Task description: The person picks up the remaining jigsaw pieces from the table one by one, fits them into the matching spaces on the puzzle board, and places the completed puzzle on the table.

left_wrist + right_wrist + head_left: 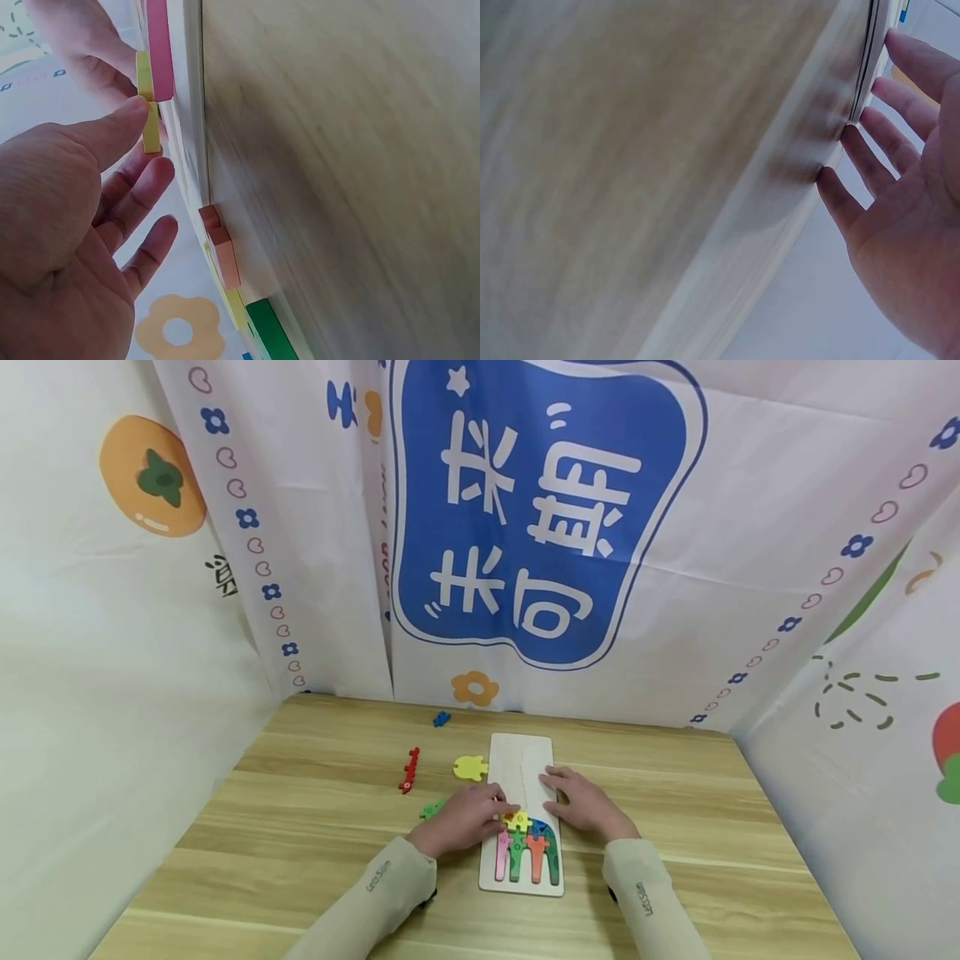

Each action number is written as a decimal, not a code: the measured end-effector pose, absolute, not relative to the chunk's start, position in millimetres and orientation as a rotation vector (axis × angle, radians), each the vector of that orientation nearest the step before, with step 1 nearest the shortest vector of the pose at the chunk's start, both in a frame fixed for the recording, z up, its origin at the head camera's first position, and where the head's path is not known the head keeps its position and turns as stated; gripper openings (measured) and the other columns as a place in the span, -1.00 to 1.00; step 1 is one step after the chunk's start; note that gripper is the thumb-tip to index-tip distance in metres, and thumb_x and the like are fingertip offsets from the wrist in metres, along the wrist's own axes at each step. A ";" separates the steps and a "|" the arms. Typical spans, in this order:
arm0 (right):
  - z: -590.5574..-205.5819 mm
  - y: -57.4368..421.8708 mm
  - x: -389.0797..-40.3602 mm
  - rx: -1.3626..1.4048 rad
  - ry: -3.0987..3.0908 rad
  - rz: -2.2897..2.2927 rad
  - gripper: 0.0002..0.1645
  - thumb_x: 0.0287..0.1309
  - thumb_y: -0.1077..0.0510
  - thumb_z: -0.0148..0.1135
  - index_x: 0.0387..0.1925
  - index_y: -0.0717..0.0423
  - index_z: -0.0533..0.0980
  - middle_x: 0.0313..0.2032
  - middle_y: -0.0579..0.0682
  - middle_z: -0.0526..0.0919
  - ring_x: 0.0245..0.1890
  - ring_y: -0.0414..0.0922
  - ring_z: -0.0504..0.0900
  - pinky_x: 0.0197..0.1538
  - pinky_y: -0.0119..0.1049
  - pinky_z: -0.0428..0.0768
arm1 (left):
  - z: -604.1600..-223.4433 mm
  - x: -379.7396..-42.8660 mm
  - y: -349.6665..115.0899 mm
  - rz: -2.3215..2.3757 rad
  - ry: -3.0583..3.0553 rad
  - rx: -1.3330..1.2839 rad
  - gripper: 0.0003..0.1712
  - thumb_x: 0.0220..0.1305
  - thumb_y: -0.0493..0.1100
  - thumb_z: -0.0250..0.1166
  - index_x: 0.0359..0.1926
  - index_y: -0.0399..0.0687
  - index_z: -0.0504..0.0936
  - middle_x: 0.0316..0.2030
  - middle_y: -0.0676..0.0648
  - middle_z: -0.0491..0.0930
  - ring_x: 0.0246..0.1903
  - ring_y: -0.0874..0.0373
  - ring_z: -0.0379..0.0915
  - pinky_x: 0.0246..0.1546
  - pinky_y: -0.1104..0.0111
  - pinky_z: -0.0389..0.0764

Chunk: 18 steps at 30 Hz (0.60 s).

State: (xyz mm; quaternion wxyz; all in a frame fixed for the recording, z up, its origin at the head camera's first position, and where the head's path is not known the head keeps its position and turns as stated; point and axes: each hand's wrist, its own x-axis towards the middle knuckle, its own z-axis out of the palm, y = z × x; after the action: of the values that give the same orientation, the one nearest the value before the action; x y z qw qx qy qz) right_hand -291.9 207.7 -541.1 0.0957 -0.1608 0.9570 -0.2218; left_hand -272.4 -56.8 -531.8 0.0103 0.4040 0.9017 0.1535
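A white puzzle board [536, 781] lies lengthwise in front of me, its near end filled with interlocking wooden pieces: pink [500, 862], green [516, 862], orange [537, 862], dark green [554, 864] and blue [540, 827]. My left hand [467, 818] reaches over the board's left edge and pinches a yellow puzzle piece [519, 821] above the pink and green ones. In the left wrist view the thumb presses on that yellow piece's edge, with the other fingers spread beyond it. Along the board's right edge, the fingertips of my right hand [587, 803] touch the rim, fingers extended.
Loose pieces lie left of the board on the wooden table [300, 827]: a yellow one [469, 767], a long red one [409, 771], a small blue one [442, 718] and a green one [431, 811] partly behind the left hand. Printed cloth hangs behind the table.
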 end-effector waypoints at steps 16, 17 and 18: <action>-541.8 206.9 -293.4 -0.465 2.839 -0.641 -0.32 0.45 -0.06 0.25 0.50 -0.03 0.37 0.56 0.03 0.26 0.56 0.14 0.23 0.52 0.20 0.28 | -534.9 -269.8 -54.6 0.454 2.841 1.180 -0.57 0.41 0.03 0.37 0.26 0.18 0.68 -0.01 0.12 0.66 -0.06 0.25 0.52 0.09 0.26 0.54; -541.7 206.8 -293.3 -0.462 2.839 -0.641 -0.32 0.45 -0.06 0.25 0.50 -0.04 0.37 0.56 0.03 0.26 0.56 0.14 0.23 0.52 0.21 0.28 | -535.4 -269.6 -54.6 0.462 2.837 1.171 -0.57 0.41 0.03 0.37 0.26 0.18 0.69 -0.01 0.12 0.66 -0.06 0.25 0.52 0.10 0.25 0.54; -541.3 206.8 -293.1 -0.460 2.839 -0.643 -0.32 0.45 -0.06 0.25 0.50 -0.04 0.37 0.56 0.03 0.26 0.56 0.14 0.23 0.52 0.21 0.28 | -535.9 -269.3 -54.5 0.474 2.831 1.163 -0.57 0.41 0.03 0.37 0.25 0.19 0.69 -0.02 0.12 0.66 -0.05 0.26 0.52 0.10 0.24 0.53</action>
State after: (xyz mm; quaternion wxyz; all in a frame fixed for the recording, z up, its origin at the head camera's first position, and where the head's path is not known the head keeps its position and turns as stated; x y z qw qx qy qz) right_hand -293.1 206.8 -541.3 0.0973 -0.1554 0.9588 -0.2171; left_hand -269.3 -54.5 -535.9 0.0223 0.3753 0.9139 0.1531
